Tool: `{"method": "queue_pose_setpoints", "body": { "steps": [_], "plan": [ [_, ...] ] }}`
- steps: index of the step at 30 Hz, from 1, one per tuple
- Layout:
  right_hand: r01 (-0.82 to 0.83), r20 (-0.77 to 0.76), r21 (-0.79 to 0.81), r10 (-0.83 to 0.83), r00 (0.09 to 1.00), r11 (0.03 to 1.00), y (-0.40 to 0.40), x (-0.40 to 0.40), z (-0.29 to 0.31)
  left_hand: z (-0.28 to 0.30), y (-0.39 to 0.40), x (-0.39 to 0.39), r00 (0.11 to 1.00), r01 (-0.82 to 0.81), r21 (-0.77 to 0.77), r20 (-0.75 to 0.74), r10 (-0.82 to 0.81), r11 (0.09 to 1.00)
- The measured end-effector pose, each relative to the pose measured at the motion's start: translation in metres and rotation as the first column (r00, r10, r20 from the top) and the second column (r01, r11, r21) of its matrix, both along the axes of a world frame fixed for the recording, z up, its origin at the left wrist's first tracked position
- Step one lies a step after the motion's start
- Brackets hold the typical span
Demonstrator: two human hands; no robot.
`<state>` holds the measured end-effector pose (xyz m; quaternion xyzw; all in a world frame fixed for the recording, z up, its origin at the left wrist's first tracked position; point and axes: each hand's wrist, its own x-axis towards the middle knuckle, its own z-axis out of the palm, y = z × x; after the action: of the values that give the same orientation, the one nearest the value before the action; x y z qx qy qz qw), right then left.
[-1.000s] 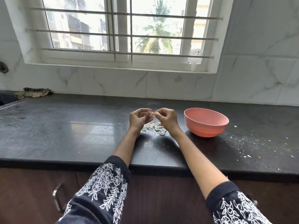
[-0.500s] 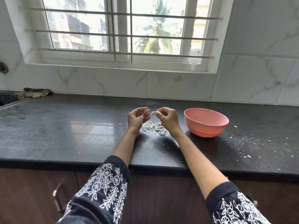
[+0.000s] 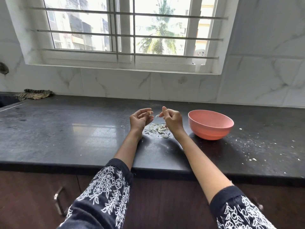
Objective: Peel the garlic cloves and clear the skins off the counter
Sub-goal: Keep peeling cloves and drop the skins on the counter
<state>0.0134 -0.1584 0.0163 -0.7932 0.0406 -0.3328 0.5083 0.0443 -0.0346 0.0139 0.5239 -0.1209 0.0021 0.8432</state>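
Note:
Both my hands hover just above the black counter point(image 3: 66, 129), over a small pile of garlic skins point(image 3: 157, 129). My left hand point(image 3: 140, 119) is palm-up with curled fingers and pinches a small pale garlic clove point(image 3: 150, 113) at its fingertips. My right hand point(image 3: 172, 120) pinches a thin white piece of skin point(image 3: 157, 116) between thumb and forefinger. A small gap separates the two hands. A pink bowl point(image 3: 211, 129) stands right of my right hand; its contents are hidden by its rim.
White skin flecks point(image 3: 247, 146) are scattered over the counter right of the bowl. A striped cloth point(image 3: 34, 95) lies at the far left by the wall. The counter's front edge runs under my forearms, with a cabinet handle point(image 3: 57, 200) below.
My hands were joined at the fingertips on the clove; now they have drawn apart, the right hand pulling a piece of skin away from the clove.

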Motion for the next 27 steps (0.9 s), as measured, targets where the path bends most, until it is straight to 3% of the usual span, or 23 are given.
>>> {"method": "queue_pose_setpoints", "body": {
  "steps": [17,23,27],
  "plan": [
    [0.036,0.056,-0.034,-0.034,0.998,0.999,-0.0020,-0.0012,0.0013,-0.0015,0.0001,0.0011,1.000,0.017,0.000,-0.003,-0.017,1.000],
    [-0.069,0.014,-0.251,0.075,0.997,0.966,0.0029,-0.0030,-0.0003,-0.0051,-0.0005,0.0039,0.997,0.030,0.049,0.063,-0.033,0.998],
    [-0.027,0.070,-0.325,0.052,0.996,0.945,0.0030,-0.0034,-0.0017,-0.0064,-0.0009,0.0054,0.993,0.009,0.113,0.117,-0.022,0.994]
  ]
}}
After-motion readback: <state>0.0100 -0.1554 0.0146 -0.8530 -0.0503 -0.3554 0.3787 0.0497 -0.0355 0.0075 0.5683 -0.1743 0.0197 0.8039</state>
